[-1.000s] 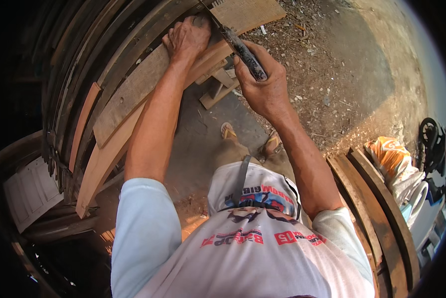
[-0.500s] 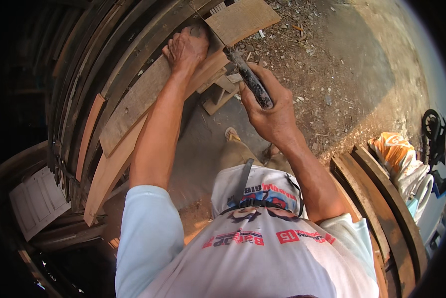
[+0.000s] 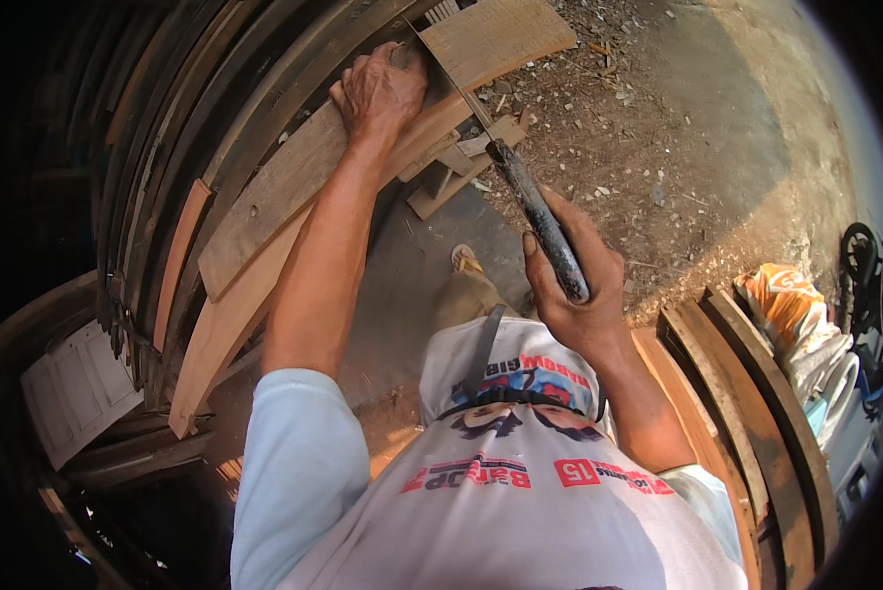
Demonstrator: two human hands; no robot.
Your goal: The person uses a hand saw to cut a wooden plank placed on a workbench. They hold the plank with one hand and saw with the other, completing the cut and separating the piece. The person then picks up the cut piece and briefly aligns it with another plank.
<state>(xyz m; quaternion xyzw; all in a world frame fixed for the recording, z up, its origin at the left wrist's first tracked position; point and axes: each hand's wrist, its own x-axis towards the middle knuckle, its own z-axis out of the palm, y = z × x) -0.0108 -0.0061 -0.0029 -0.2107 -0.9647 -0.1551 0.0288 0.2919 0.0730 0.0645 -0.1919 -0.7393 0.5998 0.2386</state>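
In my right hand (image 3: 584,270) is the worn black handle of a handsaw (image 3: 545,231), its fingers wrapped round it. The thin blade, seen nearly edge-on, runs from the handle up and left across a wooden board (image 3: 269,202). Beyond the blade, the board's far piece (image 3: 500,39) juts out to the right. My left hand (image 3: 381,90) bears down on the board just left of the blade, fingers curled over it; the fingertips are partly hidden. Beneath the board lies a longer, paler plank (image 3: 230,334).
Long dark planks (image 3: 181,128) stand stacked along the left. Wood offcuts (image 3: 451,182) sit below the work. A white panelled door piece (image 3: 80,393) leans at lower left. Curved-looking boards (image 3: 746,413) and an orange-and-white sack (image 3: 791,305) lie at right, near ground strewn with chips.
My right hand has drawn the saw handle back, down and to the right, baring more of the blade. My left hand stays in its place on the board; the whole view has shifted slightly.
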